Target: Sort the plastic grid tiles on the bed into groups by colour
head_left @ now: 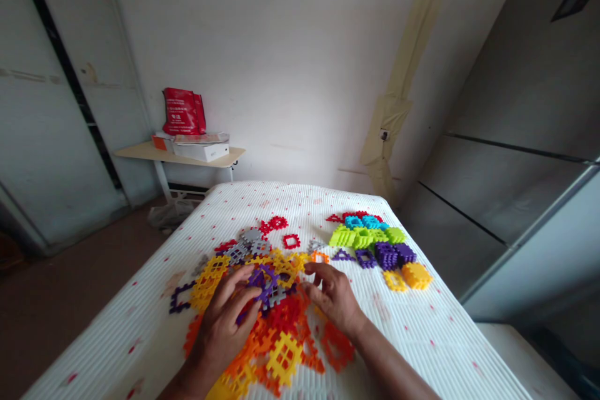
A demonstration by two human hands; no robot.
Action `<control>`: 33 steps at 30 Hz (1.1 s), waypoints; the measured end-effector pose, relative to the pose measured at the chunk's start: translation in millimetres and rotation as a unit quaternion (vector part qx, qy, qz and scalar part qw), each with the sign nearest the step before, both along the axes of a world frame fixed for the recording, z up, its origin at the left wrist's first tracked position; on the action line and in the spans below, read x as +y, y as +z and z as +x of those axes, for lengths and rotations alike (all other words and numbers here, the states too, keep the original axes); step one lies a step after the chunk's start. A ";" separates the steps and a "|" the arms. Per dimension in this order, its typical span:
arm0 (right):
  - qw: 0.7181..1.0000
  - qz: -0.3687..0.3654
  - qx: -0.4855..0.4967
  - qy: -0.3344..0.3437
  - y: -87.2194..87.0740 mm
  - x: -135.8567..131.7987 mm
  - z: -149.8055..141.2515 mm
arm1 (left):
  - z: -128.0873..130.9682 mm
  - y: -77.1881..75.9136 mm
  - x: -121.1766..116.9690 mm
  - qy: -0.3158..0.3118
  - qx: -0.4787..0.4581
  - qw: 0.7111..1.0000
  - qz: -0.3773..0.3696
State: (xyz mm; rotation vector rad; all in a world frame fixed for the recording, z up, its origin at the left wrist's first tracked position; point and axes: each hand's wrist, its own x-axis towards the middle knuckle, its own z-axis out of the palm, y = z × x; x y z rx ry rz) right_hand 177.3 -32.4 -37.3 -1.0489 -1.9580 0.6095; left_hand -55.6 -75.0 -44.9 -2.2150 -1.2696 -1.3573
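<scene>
Left grip (224,332) curls narrow on purple plastic block (263,284); right grip (334,300) hovers half open beside yellow block (287,265). Light touch suits loose pile (281,324).

The interlocking building pieces (284,359) are moulded plastic, smooth with a soft sheen; the white bed cover (323,200) is finely ribbed and matt, perhaps woven; the red bag (184,111) has a glossy coated face, paper or plastic; the white box (201,151) looks like smooth card; the side table's top (140,151) is smooth, pale wood or laminate; the refrigerator door (525,62) is satin grey metal; the wall (281,62) is matt paint; the beige tape (391,119) is papery and wrinkled.
</scene>
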 end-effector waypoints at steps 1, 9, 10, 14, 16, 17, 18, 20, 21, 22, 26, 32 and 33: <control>0.998 -0.045 0.044 0.022 2.0 -7.1 -11.1 | 1.6 -0.1 -0.9 -0.003 0.003 1.000 0.004; 0.902 -0.236 0.341 0.116 -0.7 -25.0 -55.2 | 7.0 -6.1 -2.9 -0.052 0.001 0.999 -0.002; 0.902 -0.233 0.347 0.106 -1.8 -23.6 -53.7 | 5.2 -7.1 -1.8 -0.060 -0.008 0.998 -0.011; 0.917 -0.209 0.321 0.111 -2.3 -20.7 -42.7 | -2.6 -13.3 1.8 -0.054 -0.093 0.990 -0.090; 0.932 -0.187 0.282 0.127 0.1 -22.0 -38.6 | -4.4 -16.2 1.6 -0.034 -0.161 0.971 -0.173; 0.941 -0.175 0.257 0.134 1.8 -23.1 -37.3 | -4.5 -17.0 1.1 -0.033 -0.195 0.956 -0.218; 0.950 -0.160 0.231 0.138 3.7 -24.4 -36.6 | -4.2 -17.0 0.5 -0.038 -0.229 0.938 -0.259; 0.965 -0.128 0.182 0.140 7.6 -27.0 -36.2 | -3.0 -14.9 -0.4 -0.058 -0.285 0.903 -0.316; 0.971 -0.113 0.158 0.142 9.4 -28.0 -36.2 | -2.2 -13.2 -0.6 -0.063 -0.302 0.889 -0.337; 0.975 -0.100 0.137 0.143 10.9 -28.8 -36.4 | -1.6 -11.5 -0.6 -0.065 -0.313 0.879 -0.355; 0.994 -0.046 0.051 0.082 12.6 -30.9 -37.4 | 0.3 -10.1 2.0 -0.057 -0.349 0.847 -0.397; 0.992 0.069 -0.105 -0.034 10.4 -39.0 -45.7 | 1.5 -13.5 3.9 -0.069 -0.440 0.798 -0.406; 0.989 0.079 -0.119 -0.032 10.7 -40.8 -47.8 | 1.9 -11.7 3.0 -0.072 -0.446 0.792 -0.411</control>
